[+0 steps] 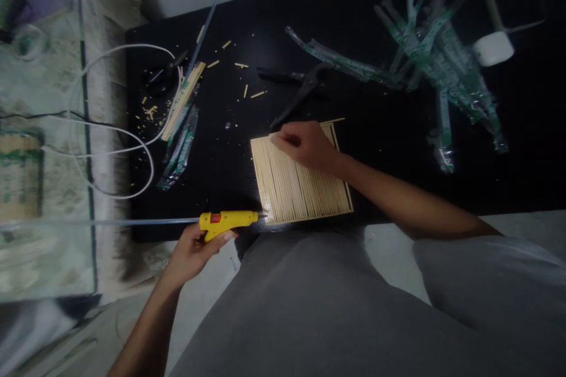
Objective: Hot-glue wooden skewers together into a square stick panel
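here's the left hand [194,254] wrapped round a yellow glue gun [230,222], nozzle right at the lower left corner of the stick panel [305,191], and that looks like the danger spot: a wobble of the wrist could smear glue across the face, while too hard a squeeze could leave a blob. the long glue rod [132,221] juts far out behind, so a knock there might swing the tip. up top, the right hand [309,144] sits curled over the far edge; whether it's pinching a stick, i can't tell, but a sideways push could skew the rows. and the panel itself? it lies flat on the black table [221,182], close to the near edge, pale slim sticks side by side, roughly square, thin dark gaps between some, shiny at the left, one strip poking past the top right corner.
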Motion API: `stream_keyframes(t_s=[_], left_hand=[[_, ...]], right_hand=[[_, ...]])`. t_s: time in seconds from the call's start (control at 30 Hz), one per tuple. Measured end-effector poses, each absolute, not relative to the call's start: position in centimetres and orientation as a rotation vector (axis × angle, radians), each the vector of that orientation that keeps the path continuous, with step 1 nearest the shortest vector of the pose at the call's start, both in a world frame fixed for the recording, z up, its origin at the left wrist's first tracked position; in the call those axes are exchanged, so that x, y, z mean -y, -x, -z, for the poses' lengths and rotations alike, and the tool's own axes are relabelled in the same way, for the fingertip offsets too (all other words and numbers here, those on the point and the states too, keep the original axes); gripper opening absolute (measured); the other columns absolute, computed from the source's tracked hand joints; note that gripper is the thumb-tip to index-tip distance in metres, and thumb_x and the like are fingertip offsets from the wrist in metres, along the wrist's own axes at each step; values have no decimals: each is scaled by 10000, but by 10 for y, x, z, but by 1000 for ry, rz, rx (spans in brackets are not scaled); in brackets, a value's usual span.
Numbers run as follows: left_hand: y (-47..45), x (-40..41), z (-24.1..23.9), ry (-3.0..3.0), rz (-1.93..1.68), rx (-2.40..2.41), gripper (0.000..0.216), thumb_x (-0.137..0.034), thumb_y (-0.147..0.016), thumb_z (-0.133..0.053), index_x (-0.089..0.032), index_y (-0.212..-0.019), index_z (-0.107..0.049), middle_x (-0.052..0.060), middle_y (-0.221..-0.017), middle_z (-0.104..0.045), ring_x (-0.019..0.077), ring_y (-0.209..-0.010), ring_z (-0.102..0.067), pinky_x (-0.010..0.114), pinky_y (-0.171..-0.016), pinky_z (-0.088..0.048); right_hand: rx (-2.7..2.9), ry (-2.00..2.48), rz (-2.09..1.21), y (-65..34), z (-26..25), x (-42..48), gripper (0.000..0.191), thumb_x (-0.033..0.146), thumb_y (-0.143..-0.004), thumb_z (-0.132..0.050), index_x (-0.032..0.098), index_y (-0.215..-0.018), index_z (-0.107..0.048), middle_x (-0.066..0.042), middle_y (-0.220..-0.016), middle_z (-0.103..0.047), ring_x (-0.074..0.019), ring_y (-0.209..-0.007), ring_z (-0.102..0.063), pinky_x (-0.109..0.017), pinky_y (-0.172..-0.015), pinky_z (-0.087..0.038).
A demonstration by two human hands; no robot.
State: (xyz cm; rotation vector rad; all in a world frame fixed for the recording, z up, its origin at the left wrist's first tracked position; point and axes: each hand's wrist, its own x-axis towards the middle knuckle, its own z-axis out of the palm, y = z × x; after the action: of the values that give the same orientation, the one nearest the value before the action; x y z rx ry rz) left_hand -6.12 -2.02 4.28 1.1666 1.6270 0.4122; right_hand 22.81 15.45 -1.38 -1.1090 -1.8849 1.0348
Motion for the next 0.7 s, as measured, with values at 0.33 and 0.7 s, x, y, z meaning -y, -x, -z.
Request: stream_keyframes(t_s=[0.33, 0.7], left_hand=[[65, 21, -33, -1359, -348, -1587, 283, -455, -850, -747, -179, -854, -809, 56, -765, -775, 188, -673, -698, 276, -612, -576], [63, 18, -31, -1586, -358, -1531, 275, -419, -894, -735, -172, -780, -778, -6, -591, -664, 120, -508, -581, 218, -502, -468]], right_hand=[[1889, 1094, -1037, -229, 13, -154, 420, 333, -967, -615, 217, -627, -397, 53, -608, -430, -105, -612, -396, -305, -678, -323], [1884, 1069, -1033, -229, 14, -155, 418, 331, -958, -618, 224, -623, -392, 56, -601, -420, -108, -596, -388, -300, -653, -315]])
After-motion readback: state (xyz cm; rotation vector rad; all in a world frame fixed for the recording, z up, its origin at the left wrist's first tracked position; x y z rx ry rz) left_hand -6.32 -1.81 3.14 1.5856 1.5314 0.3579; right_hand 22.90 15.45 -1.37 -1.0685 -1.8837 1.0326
